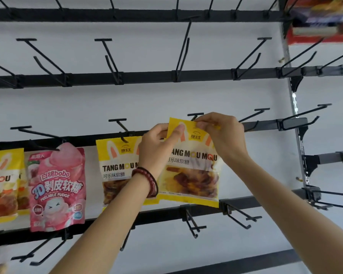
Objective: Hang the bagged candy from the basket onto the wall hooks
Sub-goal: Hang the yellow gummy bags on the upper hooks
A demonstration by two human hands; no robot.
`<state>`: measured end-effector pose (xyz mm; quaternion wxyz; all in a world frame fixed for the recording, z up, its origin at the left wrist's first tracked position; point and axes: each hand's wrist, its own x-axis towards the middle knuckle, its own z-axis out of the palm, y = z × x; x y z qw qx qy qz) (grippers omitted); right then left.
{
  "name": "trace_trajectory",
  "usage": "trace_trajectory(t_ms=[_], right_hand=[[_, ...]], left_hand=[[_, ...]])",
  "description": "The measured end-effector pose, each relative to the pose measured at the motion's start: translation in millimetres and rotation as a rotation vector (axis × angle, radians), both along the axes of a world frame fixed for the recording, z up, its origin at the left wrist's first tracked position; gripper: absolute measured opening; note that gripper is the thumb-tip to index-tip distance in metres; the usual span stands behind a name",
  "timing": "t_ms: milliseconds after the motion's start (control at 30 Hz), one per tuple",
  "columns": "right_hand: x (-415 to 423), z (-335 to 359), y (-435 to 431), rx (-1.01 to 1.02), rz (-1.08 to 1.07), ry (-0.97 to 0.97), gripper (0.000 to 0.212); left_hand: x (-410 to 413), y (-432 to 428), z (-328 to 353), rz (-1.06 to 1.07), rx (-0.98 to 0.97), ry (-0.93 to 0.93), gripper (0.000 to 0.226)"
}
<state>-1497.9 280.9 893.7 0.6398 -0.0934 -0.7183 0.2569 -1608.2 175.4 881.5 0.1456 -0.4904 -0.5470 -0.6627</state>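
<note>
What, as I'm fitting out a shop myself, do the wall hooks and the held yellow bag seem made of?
The hooks: thin rigid rods, likely steel wire with a matte black coating; no glare shows. The yellow bag: probably soft plastic film, slightly glossy, with a clear window showing the candy; the left hand and right hand pinch its top.

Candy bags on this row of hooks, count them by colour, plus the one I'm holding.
Yellow: 3 (far-left bag, middle bag, held bag)
Pink: 1 (pink bag)
Total: 4. A yellow sliver behind the far-left bag may be another.
</note>
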Motion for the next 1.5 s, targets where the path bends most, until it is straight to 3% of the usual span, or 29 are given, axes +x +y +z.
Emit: trace_trajectory(t_ms=[367, 500, 733, 867, 1067, 1233, 1400, 1500], right_hand=[[1, 9, 9, -0.033, 0.145, -0.103, 0.006], [-1, 13, 10, -0.12, 0.221, -0.078, 0.034], [-5, 17, 22, -0.196, 0.312, -0.133, 0.037], [-16, 3, 33, -0.232, 0.222, -0.06, 0.038], [-32, -5, 38, -0.074, 0.033, 0.001, 0.027], [-41, -16, 46, 0.115, -0.175, -0.085, 0.014], [-38, -32, 49, 0.205, -0.322, -0.189, 0.027], [-33, -39, 47, 0.267, -0.426, -0.252, 0.034]], left_hand=[[-8, 20, -5, 0.214, 0.13, 0.099, 0.02], [-10, 28, -9, 0.208, 0.204, 0.078, 0.018], [-12, 31, -6, 0.221, 0.203, 0.147, 0.019], [-22, 33, -5, 0.191, 0.029, 0.119, 0.022], [-38, 31, -11, 0.406, -0.059, 0.269, 0.026], [-40, 32, -16, 0.567, -0.168, 0.326, 0.031], [-35, 32, -15, 0.744, -0.151, 0.397, 0.031], [-34, 28, -15, 0.775, -0.143, 0.416, 0.047]])
